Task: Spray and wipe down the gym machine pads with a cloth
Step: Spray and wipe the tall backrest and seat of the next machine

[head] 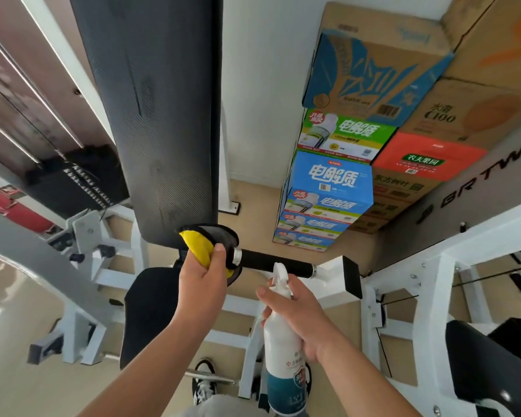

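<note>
Under me the tan floor carries the white machine frame, stacked drink boxes and my shoe.

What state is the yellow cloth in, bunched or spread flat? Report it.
Bunched: the yellow cloth is wadded in the left hand, against the small pad.

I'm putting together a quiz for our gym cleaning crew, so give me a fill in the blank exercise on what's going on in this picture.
1. The left hand grips a ____ cloth.
2. The right hand holds a white ____ bottle.
3. The long back pad above the cloth is ____ in colour.
4. The stacked boxes stand to the ____ of the back pad.

Missing words: yellow; spray; black; right
</note>
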Demonstrator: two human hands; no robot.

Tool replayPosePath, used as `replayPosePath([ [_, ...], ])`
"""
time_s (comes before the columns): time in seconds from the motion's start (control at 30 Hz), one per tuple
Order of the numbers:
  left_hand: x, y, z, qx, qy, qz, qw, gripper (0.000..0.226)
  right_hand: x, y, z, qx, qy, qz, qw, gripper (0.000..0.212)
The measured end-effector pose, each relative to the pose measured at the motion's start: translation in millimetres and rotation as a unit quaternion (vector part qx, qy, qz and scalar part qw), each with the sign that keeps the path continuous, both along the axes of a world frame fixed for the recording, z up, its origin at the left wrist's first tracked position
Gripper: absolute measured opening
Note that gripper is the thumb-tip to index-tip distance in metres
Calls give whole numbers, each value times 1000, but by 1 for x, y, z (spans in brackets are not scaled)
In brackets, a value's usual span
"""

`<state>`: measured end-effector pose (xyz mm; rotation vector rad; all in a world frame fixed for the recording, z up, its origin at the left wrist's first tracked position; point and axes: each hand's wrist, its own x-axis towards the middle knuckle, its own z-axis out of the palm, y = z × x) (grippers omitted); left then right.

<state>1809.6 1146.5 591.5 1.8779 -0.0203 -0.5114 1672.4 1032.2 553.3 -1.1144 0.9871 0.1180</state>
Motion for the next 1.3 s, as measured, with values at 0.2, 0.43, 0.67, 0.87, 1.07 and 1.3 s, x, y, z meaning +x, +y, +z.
replayPosePath([
  [0.2,-7,-2,13,-22,-163,-17,986,17,-11,-9,0,2,-21,2,1000,60],
  [0.43,-17,-24,-1,300,-434,-527,666,78,-40,-29,2,-15,-40,-26,999,70],
  [0.67,-12,-68,9,461,-403,-628,479,99,-72,-51,5,-34,-47,-28,998,65],
  [0.87,-24,-128,-12,459,-371,-639,494,63,-86,-57,12,-30,-60,-45,997,57],
  [1.07,-32,-134,-27,436,-391,-618,524,42,-78,-57,12,-30,-48,-18,998,65],
  [1.3,32,-58,4,445,-413,-588,534,57,-52,-50,20,-17,-53,-4,998,67],
])
